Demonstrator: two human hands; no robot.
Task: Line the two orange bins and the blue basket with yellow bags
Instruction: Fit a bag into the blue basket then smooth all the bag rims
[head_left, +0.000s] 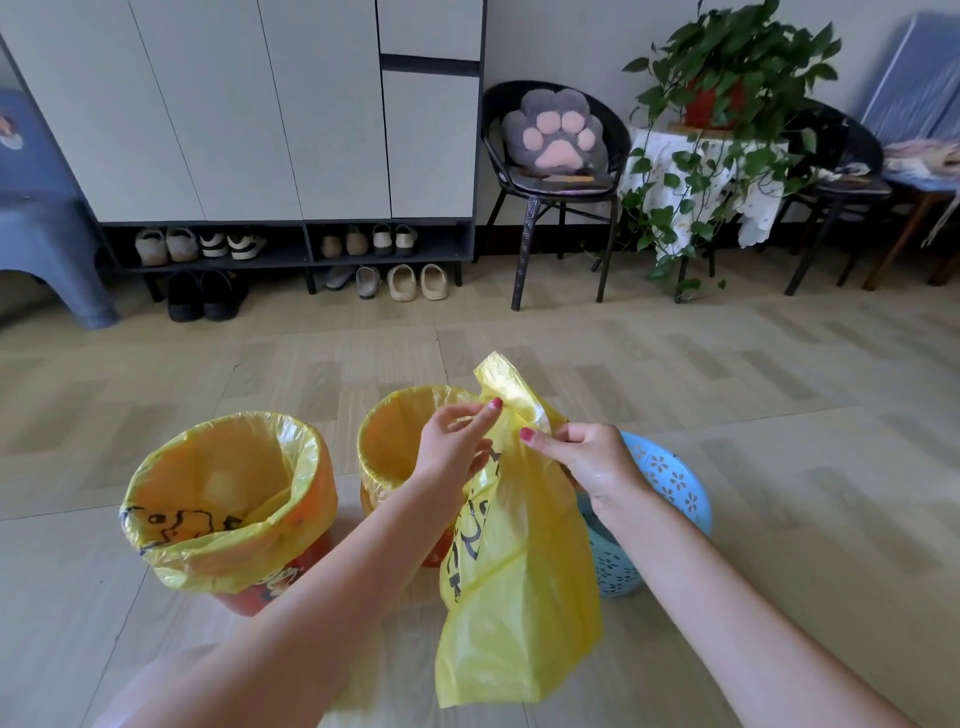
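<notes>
**Pinching open bag 3 above the bins**

Holding a loose yellow bag up by its top edge, over the floor and in front of 3 containers. Left hand pinching the upper left of the plastic between thumb and curled fingers; right hand gripping the upper right the same way, fingers curled round the film. Hanging limp below both hands, black print down its left side, bottom edge close to the camera.

Standing at far left: an orange bin already lined, yellow plastic folded over its rim, black printing on the overhang. Just beside it, toward the middle: orange bin number 2, likewise lined, partly hidden behind the left forearm and the hanging bag. Sitting at right, mostly behind the right wrist and the bag: a blue basket with flower-shaped cut-outs, no yellow showing on its visible rim.

Lining the back wall: a shoe cabinet, a chair with a paw cushion, a potted plant.
</notes>
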